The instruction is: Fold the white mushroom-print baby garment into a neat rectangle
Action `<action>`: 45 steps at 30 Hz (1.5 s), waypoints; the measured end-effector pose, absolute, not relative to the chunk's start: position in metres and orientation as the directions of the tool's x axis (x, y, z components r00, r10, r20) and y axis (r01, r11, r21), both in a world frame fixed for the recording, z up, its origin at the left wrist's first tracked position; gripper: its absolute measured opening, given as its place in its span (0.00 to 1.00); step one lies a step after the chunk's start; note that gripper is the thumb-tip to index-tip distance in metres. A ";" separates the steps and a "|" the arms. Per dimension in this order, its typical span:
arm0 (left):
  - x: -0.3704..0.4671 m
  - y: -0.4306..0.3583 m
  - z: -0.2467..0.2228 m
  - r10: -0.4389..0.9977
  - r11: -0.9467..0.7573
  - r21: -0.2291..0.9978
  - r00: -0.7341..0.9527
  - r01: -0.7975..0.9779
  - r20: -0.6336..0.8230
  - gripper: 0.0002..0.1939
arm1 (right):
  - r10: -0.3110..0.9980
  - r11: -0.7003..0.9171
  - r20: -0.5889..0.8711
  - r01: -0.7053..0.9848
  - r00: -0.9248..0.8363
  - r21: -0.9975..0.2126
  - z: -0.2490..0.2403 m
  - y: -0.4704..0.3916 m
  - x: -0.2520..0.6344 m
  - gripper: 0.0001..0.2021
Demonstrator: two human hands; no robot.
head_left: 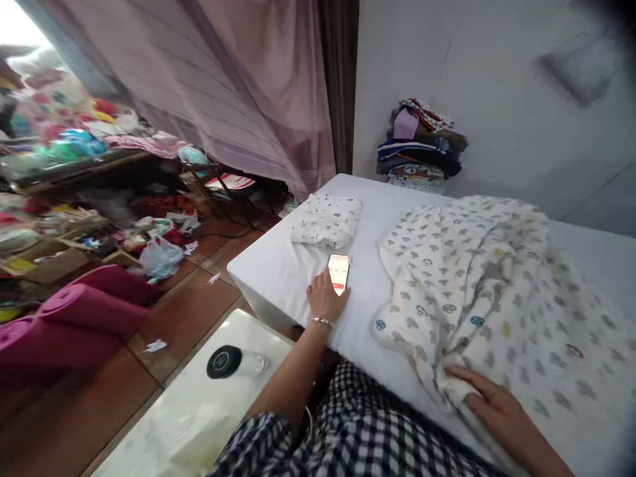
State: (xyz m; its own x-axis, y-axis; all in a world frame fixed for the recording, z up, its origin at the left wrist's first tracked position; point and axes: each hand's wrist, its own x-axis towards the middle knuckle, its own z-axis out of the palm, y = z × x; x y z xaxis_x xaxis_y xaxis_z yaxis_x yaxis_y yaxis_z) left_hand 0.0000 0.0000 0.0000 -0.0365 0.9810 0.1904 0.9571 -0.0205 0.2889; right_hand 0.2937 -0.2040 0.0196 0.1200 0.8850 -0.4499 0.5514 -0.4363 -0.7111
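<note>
A lit smartphone lies face up on the white-covered bed. My left hand, with a bracelet at the wrist, rests palm down at its lower end. Its index finger lies along the phone's left edge and its thumb is by the lower right corner, fingers apart. My right hand is closed on the near edge of a rumpled white blanket with grey cloud prints; some fingers are hidden in the cloth. A folded white printed cloth sits just beyond the phone.
A stack of folded clothes stands against the wall. Beside the bed, a white table holds a black-lidded glass container. Rolled pink mats, plastic bags and clutter lie left on the tiled floor. A pink curtain hangs behind.
</note>
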 end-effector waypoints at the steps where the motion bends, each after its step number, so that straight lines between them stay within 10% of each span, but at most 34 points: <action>1: 0.000 -0.001 0.000 0.981 -0.019 0.288 -0.038 0.957 0.192 0.41 | 0.889 -0.431 -0.440 0.556 0.127 -0.711 0.019 -0.204 0.294 0.26; 29: -0.010 0.000 0.010 0.987 0.007 0.261 -0.048 0.965 0.152 0.38 | 0.931 -0.363 -0.337 0.439 0.140 -0.821 0.005 -0.211 0.294 0.21; 37: -0.026 -0.001 0.017 0.988 0.013 0.203 -0.044 0.979 0.149 0.36 | 0.894 -0.429 -0.392 0.167 0.216 -0.888 0.023 -0.214 0.291 0.19; 45: 0.030 -0.037 0.017 0.792 -0.597 0.321 0.478 0.735 0.380 0.32 | 0.845 -0.363 -0.472 -0.376 0.252 -0.852 0.056 -0.227 0.301 0.18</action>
